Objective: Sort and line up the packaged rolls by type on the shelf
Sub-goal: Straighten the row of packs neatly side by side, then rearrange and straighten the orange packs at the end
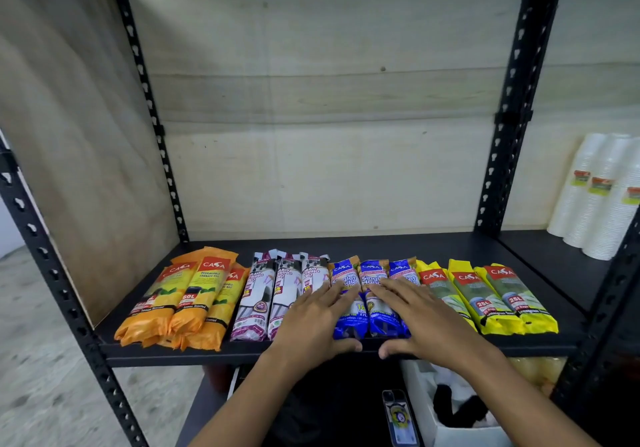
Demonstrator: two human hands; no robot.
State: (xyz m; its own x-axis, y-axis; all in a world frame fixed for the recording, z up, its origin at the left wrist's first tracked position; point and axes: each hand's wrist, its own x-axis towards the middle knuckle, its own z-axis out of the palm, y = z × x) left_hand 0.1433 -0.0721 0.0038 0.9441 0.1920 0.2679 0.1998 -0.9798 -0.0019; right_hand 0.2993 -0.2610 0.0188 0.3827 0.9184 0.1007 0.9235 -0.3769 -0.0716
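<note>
Packaged rolls lie side by side along the front of the black shelf (pixel 450 249), grouped by colour. From the left come three orange packs (pixel 187 304), three white-and-purple drawstring packs (pixel 256 297), three blue packs (pixel 349 325) and three yellow packs (pixel 498 304). My left hand (pixel 311 318) lies flat with straight fingers over the rightmost white pack and the first blue pack. My right hand (pixel 415 318) lies flat on the middle and right blue packs. Both thumbs reach down to the shelf's front edge. The hands hide parts of the blue packs.
Black perforated uprights (pixel 512 107) frame the bay, with plywood behind and on the left. Wrapped stacks of white cups (pixel 602 197) stand in the bay to the right. Below the shelf are a phone (pixel 398 419) and a white box (pixel 457 412).
</note>
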